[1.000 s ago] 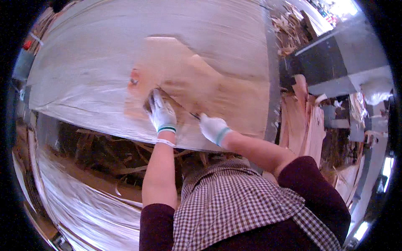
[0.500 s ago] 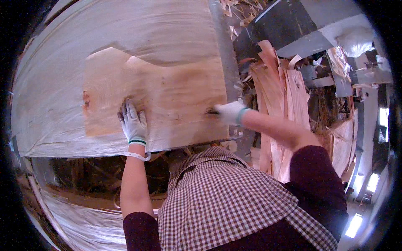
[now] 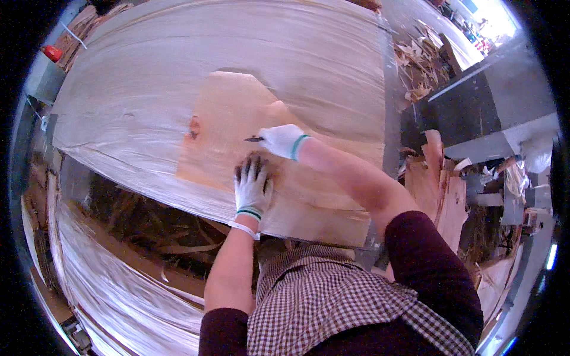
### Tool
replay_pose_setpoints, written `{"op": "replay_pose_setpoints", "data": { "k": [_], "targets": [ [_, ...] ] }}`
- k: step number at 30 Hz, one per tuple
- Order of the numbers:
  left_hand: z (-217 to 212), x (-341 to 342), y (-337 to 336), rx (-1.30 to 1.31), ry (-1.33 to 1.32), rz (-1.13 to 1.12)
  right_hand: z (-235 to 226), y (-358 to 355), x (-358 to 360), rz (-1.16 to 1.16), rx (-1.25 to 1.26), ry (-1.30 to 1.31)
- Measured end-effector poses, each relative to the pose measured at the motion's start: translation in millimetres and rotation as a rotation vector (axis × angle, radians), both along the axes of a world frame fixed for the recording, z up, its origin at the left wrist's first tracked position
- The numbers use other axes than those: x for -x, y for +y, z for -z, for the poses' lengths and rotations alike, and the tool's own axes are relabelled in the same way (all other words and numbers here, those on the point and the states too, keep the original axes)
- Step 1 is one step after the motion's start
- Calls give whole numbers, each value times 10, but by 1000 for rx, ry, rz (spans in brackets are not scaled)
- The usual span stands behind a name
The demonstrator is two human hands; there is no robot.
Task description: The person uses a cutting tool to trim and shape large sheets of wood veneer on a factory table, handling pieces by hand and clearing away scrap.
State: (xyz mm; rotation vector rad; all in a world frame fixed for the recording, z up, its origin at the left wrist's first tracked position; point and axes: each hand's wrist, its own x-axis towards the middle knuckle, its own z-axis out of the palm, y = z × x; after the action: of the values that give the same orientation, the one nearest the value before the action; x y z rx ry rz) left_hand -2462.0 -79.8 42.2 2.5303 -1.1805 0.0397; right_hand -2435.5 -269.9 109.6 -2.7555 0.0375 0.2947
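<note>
A pale wood veneer sheet [image 3: 222,107] with a reddish knot at its left lies on top of a broad veneer-covered stack [image 3: 148,59]. My left hand [image 3: 252,187], in a white glove with darkened fingertips, rests on the sheet near its front edge with the fingers stretched out. Just beyond it, to the right, is my right hand [image 3: 282,141], also gloved. It is closed on a short, dark, pointed tool that looks like a knife [image 3: 253,139], its tip toward the left over the sheet. Whether the tip touches the wood I cannot tell.
Long veneer strips [image 3: 454,204] stand upright to the right of the stack. Loose scraps [image 3: 421,62] lie behind, near a grey metal machine housing [image 3: 475,101]. Under the front edge is a dark gap with shavings [image 3: 178,237]; pale sheeting [image 3: 124,285] lies at the lower left.
My right hand has gone from the right end of the veneer sheet leftward, to just beyond my left hand. My left hand stays flat on the sheet. The whole view has shifted.
</note>
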Motion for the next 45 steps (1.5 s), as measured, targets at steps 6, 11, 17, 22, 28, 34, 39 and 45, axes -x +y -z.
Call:
{"op": "replay_pose_setpoints", "data": {
  "k": [6,11,17,22,28,34,39,45],
  "targets": [
    [-157,-12,-48,-19,83,-7,19,444,-546,-118,117,131],
    [-73,12,-40,-55,40,-3,83,-561,352,22,173,207],
    [-61,49,-99,-31,-41,-1,-5,-2028,2763,489,264,297],
    [-25,28,7,-12,7,38,-76,-2130,3596,892,-5,152],
    [-845,185,133,-81,69,409,253,-799,2637,1205,-1695,-433],
    [-1284,-424,-794,-286,-32,515,649,-558,2431,1224,-1267,-179],
    [-784,-949,-1622,-316,-353,540,759,-458,2383,1243,-977,-222],
    [-617,-1204,-1398,-331,-334,434,333,-267,2235,1244,-877,-193]
  ]
}}
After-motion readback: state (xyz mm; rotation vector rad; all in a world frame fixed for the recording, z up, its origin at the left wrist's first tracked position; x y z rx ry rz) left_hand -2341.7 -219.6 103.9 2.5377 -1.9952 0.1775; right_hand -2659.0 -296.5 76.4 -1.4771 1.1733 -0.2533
